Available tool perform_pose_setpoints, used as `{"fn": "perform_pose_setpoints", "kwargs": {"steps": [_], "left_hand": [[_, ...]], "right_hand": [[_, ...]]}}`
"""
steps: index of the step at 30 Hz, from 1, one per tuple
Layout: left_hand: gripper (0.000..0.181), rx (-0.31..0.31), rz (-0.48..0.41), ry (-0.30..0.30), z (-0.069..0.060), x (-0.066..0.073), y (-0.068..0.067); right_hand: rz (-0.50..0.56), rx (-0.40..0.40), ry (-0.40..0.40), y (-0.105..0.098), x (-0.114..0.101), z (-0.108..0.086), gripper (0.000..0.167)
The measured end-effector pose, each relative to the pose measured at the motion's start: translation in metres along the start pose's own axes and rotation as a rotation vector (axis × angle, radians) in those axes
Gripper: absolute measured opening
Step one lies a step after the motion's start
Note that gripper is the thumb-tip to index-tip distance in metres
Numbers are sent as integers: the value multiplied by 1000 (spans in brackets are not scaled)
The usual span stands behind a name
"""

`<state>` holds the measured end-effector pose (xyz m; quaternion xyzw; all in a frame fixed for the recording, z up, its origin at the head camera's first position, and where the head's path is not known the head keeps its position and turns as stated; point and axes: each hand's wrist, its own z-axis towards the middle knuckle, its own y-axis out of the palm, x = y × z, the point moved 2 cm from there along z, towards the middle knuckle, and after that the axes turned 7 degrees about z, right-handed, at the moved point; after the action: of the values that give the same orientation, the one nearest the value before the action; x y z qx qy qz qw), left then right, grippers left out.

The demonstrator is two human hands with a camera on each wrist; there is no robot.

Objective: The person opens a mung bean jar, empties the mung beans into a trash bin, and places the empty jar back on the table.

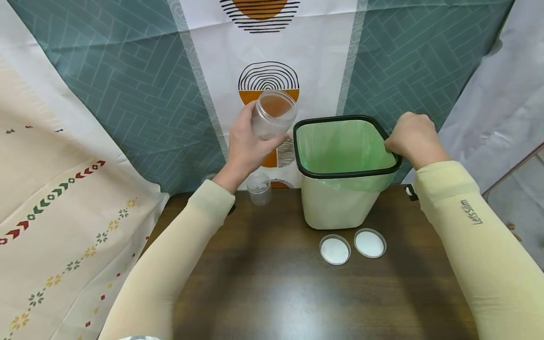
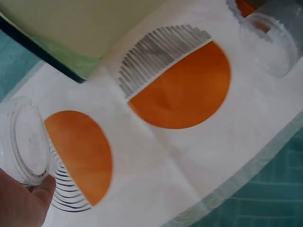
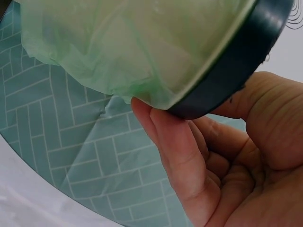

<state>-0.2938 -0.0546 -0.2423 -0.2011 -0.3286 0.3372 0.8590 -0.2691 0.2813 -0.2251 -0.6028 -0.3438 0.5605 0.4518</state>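
My left hand [image 1: 248,144] grips a clear jar [image 1: 274,115] without a lid, held in the air left of the bin and tilted with its mouth toward me. In the left wrist view the jar [image 2: 23,142] shows at the left edge, with fingers [image 2: 43,189] against it. At the back of the table stands a pale green bin [image 1: 335,203] with a black rim and a green bag inside. My right hand [image 1: 414,137] pinches the rim's right corner; in the right wrist view its fingers [image 3: 177,146] press the bag's edge under the black rim [image 3: 227,71].
Another clear jar [image 1: 259,189] stands left of the bin, with part of one more behind my left wrist. Two round lids with white insides [image 1: 335,250] lie in front of the bin on the brown table [image 1: 255,283]. Patterned cloth hangs behind.
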Motion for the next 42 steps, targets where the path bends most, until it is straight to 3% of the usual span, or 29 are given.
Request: {"fn": "perform_pose_setpoints", "kwargs": {"steps": [7, 14, 19, 29, 37, 42], "left_hand": [[82, 49, 14, -50, -28, -21, 11], [83, 57, -29, -97, -52, -35, 37], [87, 59, -42, -208, -72, -50, 62], [87, -16, -119, -465, -106, -74, 108], [79, -67, -77, -477, -119, -84, 133], [84, -127, -39, -546, -121, -85, 141]], "right_hand": [[-9, 0, 4, -1, 5, 1, 16], [-14, 12, 14, -4, 8, 2, 15], [-10, 1, 13, -3, 5, 4, 14], [-31, 1, 1, 0, 0, 4, 16], [-25, 9, -5, 2, 2, 3, 14], [-24, 11, 2, 1, 2, 4, 15]]}}
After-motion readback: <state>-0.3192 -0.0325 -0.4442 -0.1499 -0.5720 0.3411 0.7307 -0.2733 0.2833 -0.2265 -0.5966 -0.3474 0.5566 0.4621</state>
